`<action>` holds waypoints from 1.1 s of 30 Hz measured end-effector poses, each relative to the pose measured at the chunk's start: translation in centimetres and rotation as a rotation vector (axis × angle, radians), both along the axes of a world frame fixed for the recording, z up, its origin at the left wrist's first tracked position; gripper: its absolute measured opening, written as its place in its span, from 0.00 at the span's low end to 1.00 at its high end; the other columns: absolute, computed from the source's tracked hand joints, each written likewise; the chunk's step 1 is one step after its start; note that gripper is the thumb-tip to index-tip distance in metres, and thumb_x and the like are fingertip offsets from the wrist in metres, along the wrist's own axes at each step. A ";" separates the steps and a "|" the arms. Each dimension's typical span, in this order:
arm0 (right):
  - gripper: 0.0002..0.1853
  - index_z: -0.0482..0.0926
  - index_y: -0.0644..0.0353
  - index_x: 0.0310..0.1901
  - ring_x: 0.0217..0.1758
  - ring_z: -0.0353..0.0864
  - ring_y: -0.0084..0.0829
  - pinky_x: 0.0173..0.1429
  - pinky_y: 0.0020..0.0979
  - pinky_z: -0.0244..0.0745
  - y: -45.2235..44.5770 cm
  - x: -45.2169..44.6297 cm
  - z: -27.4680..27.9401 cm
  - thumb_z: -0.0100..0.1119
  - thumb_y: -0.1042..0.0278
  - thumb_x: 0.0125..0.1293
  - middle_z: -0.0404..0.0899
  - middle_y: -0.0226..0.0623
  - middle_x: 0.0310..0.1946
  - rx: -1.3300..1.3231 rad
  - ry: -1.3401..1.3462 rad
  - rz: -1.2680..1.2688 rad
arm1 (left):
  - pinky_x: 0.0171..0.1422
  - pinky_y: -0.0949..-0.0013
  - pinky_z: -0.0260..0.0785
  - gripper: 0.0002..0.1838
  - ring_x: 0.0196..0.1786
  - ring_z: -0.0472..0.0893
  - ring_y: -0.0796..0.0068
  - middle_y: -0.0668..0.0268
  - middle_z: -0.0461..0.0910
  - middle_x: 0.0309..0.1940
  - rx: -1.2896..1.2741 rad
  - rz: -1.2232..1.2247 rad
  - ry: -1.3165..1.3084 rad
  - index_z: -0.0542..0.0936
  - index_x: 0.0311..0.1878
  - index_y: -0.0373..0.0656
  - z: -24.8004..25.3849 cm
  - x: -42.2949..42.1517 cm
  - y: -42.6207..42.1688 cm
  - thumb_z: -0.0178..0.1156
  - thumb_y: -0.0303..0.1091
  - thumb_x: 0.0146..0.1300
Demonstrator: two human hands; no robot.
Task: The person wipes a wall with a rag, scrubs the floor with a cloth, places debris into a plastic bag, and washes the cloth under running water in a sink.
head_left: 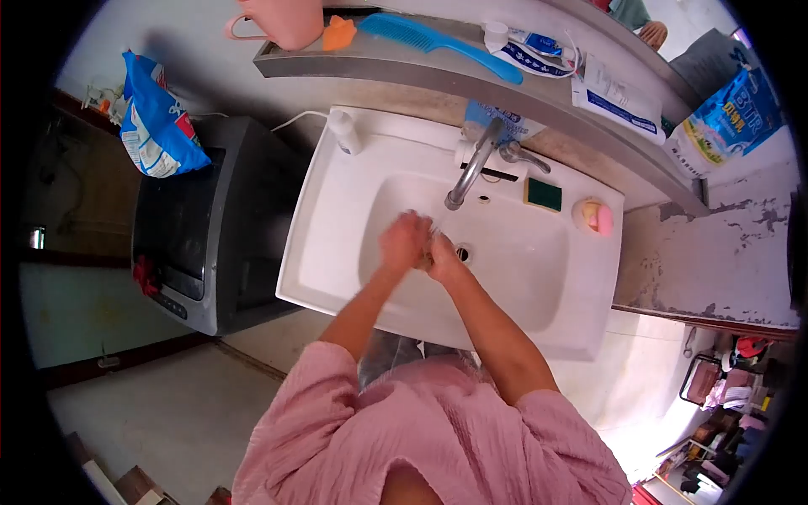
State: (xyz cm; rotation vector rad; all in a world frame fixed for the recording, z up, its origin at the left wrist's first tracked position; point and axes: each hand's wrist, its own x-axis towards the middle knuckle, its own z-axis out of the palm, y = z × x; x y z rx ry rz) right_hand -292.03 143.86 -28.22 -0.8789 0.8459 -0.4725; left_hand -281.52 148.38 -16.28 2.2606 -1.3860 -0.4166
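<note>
Both my hands are together over the white sink basin (522,286), below the spout of the metal faucet (473,164). A thin stream of water falls onto them. My left hand (405,241) is smeared by motion, and its fingers do not show clearly. My right hand (443,257) is closed and pressed against the left one. Something small and brownish seems to sit between them, too hidden to name. Just right of my right hand is the dark drain hole (462,253).
On the sink's rim stand a white bottle (343,131), a green sponge (543,194) and a soap dish with pink soap (599,218). A shelf above holds a pink mug (290,21), a blue comb (438,40) and toothpaste tubes (619,101). A dark washing machine (240,219) stands left.
</note>
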 end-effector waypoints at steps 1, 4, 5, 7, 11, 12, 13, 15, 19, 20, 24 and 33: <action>0.11 0.72 0.51 0.38 0.39 0.75 0.26 0.41 0.31 0.74 -0.4 -0.1 1.6 0.48 0.53 0.70 0.74 0.26 0.35 0.255 -0.058 -0.033 | 0.40 0.50 0.71 0.11 0.40 0.78 0.51 0.57 0.76 0.35 -0.021 0.158 0.026 0.75 0.32 0.43 -1.8 1.9 -0.4 0.58 0.41 0.62; 0.08 0.74 0.49 0.42 0.34 0.77 0.24 0.29 0.25 0.66 -2.4 -1.4 6.2 0.58 0.59 0.64 0.75 0.26 0.34 0.297 0.017 -0.169 | 0.42 0.60 0.68 0.10 0.39 0.75 0.55 0.58 0.77 0.39 -0.375 0.057 -0.116 0.79 0.34 0.42 -1.9 6.3 0.6 0.60 0.39 0.62; 0.09 0.74 0.49 0.43 0.34 0.77 0.24 0.28 0.24 0.65 -2.9 -2.1 6.1 0.59 0.62 0.63 0.76 0.27 0.34 0.177 0.053 -0.228 | 0.42 0.61 0.68 0.09 0.39 0.76 0.56 0.59 0.77 0.38 -0.432 0.140 0.117 0.79 0.34 0.43 -2.4 7.1 0.5 0.59 0.38 0.63; 0.14 0.74 0.51 0.47 0.32 0.77 0.25 0.28 0.24 0.65 -3.6 -3.3 6.5 0.63 0.68 0.59 0.76 0.28 0.34 0.051 0.098 -0.344 | 0.43 0.61 0.68 0.08 0.38 0.77 0.56 0.59 0.78 0.37 -0.446 0.277 0.477 0.79 0.34 0.43 -2.2 7.9 0.9 0.58 0.37 0.63; 0.20 0.73 0.56 0.51 0.30 0.77 0.26 0.29 0.24 0.68 -4.5 -4.8 8.2 0.64 0.75 0.55 0.77 0.31 0.33 0.144 0.011 -0.526 | 0.47 0.59 0.70 0.07 0.39 0.79 0.55 0.57 0.79 0.36 -0.278 0.419 0.515 0.79 0.40 0.45 -0.3 8.1 2.4 0.58 0.36 0.63; 0.20 0.73 0.56 0.51 0.30 0.77 0.26 0.29 0.24 0.68 -4.5 -5.0 8.1 0.63 0.76 0.56 0.77 0.30 0.33 0.200 -0.044 -0.562 | 0.48 0.59 0.70 0.08 0.39 0.80 0.54 0.57 0.80 0.36 -0.232 0.430 0.407 0.79 0.43 0.46 -0.5 8.0 2.6 0.58 0.35 0.63; 0.17 0.75 0.56 0.49 0.32 0.77 0.23 0.32 0.23 0.69 -4.1 -4.6 9.5 0.62 0.75 0.57 0.78 0.30 0.34 0.202 0.074 -0.463 | 0.52 0.60 0.70 0.17 0.47 0.79 0.54 0.53 0.79 0.44 0.057 0.383 0.188 0.75 0.54 0.50 1.3 7.0 2.5 0.58 0.36 0.62; 0.15 0.76 0.57 0.47 0.34 0.76 0.21 0.34 0.22 0.69 -2.8 -3.6 10.8 0.62 0.75 0.58 0.78 0.29 0.35 -0.127 0.093 -0.299 | 0.56 0.60 0.69 0.23 0.52 0.77 0.53 0.51 0.76 0.50 -0.059 0.133 -0.239 0.71 0.60 0.52 1.1 4.8 2.9 0.59 0.35 0.61; 0.16 0.75 0.58 0.49 0.39 0.75 0.20 0.46 0.23 0.70 -0.7 -2.3 15.6 0.61 0.77 0.59 0.77 0.26 0.34 -0.205 -0.002 -0.057 | 0.62 0.59 0.66 0.27 0.60 0.73 0.55 0.50 0.71 0.58 -0.205 -0.304 0.243 0.69 0.65 0.48 -5.7 2.2 2.1 0.60 0.34 0.60; 0.16 0.75 0.58 0.50 0.39 0.75 0.20 0.47 0.23 0.70 -0.6 -2.3 16.3 0.60 0.78 0.59 0.77 0.25 0.34 -0.179 -0.037 -0.004 | 0.62 0.60 0.66 0.27 0.59 0.73 0.56 0.51 0.73 0.56 -0.107 -0.237 0.378 0.69 0.64 0.46 -7.8 2.2 1.9 0.60 0.33 0.60; 0.15 0.75 0.54 0.52 0.45 0.74 0.22 0.52 0.29 0.71 -3.0 -6.1 14.7 0.57 0.73 0.63 0.77 0.27 0.42 -0.203 0.041 -0.112 | 0.48 0.67 0.68 0.11 0.41 0.75 0.72 0.67 0.77 0.36 -0.066 0.107 1.028 0.75 0.43 0.39 -5.7 1.5 0.5 0.62 0.29 0.58; 0.23 0.69 0.57 0.57 0.50 0.75 0.35 0.56 0.40 0.72 -0.1 -3.2 8.2 0.41 0.48 0.73 0.75 0.37 0.47 0.585 -0.373 -0.217 | 0.41 0.61 0.70 0.08 0.39 0.78 0.61 0.60 0.78 0.35 -0.495 -0.430 0.245 0.77 0.33 0.41 2.7 -5.8 2.4 0.65 0.33 0.53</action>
